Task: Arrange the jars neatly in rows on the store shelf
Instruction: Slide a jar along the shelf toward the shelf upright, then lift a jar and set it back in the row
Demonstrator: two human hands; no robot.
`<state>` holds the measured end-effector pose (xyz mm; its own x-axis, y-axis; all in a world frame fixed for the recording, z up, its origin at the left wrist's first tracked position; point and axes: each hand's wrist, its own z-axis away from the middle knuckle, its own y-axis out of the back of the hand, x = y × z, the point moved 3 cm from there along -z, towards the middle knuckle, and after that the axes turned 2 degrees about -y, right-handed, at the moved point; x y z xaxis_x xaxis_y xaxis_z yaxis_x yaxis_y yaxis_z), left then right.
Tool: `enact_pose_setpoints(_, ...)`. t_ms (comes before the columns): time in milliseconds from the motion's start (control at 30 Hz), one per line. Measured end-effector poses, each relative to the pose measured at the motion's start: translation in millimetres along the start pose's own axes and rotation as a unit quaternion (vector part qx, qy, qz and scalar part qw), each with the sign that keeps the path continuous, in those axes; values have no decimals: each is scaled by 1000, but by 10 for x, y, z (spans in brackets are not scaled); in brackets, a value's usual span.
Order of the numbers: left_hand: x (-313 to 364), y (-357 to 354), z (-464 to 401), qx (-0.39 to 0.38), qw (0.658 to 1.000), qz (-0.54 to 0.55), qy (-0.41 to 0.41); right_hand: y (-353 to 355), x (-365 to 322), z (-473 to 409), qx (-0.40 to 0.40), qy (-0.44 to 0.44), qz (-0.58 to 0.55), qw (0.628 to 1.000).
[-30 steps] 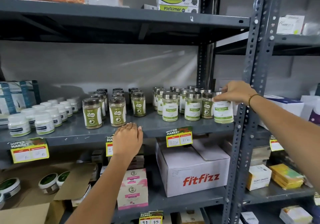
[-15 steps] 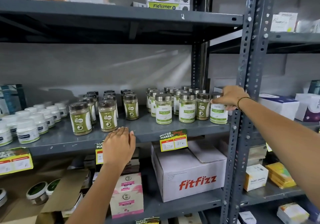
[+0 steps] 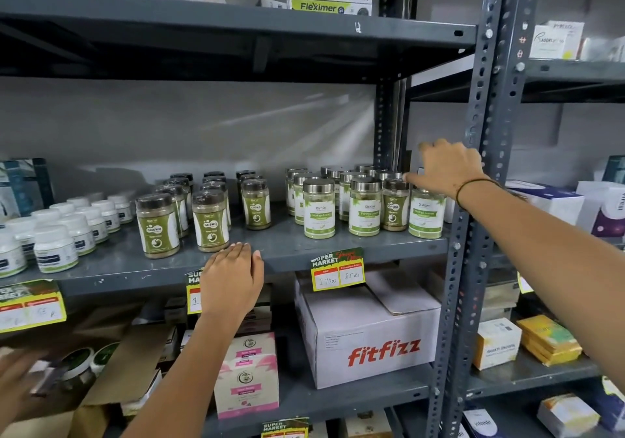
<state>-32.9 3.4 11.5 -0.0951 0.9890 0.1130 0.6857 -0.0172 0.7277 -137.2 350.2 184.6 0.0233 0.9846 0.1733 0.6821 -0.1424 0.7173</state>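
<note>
On the grey middle shelf (image 3: 297, 244) stand two groups of jars. Brown-lidded Gaska jars (image 3: 210, 224) form loose rows at the centre. To their right are steel-lidded Moringa jars (image 3: 319, 214), with one brown-lidded Gaska jar (image 3: 394, 209) mixed into their front row. The rightmost Moringa jar (image 3: 426, 216) stands by the shelf post. My right hand (image 3: 446, 167) hovers just above it with fingers spread, thumb near the neighbouring lid, holding nothing. My left hand (image 3: 233, 275) rests flat on the shelf's front edge below the Gaska jars.
Small white jars (image 3: 54, 248) fill the shelf's left end. A perforated upright post (image 3: 473, 200) stands right beside the jars. Below sit a Fitfizz carton (image 3: 368, 336), pink boxes (image 3: 247, 376) and an open cardboard box (image 3: 111, 370). A blurred hand (image 3: 13, 380) shows at bottom left.
My right hand has let go of the rightmost Moringa jar's lid and lifted with fingers spread. The jar stays on the shelf. My left hand has stayed on the shelf edge.
</note>
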Motion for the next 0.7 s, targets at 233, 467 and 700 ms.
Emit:
enact_pose_setpoints(233, -9, -8, 2, 0, 1000, -5, 2, -83, -286, -241, -159, 81, -149, 973)
enact_pose_setpoints(467, -10, -24, 6, 11, 1000, -12, -3, -430, -276, -374, -319, 58, -177, 929)
enact_pose_setpoints(700, -5, -23, 10, 9, 1000, -24, -10, -531, -255, -458, -340, 34, -252, 905)
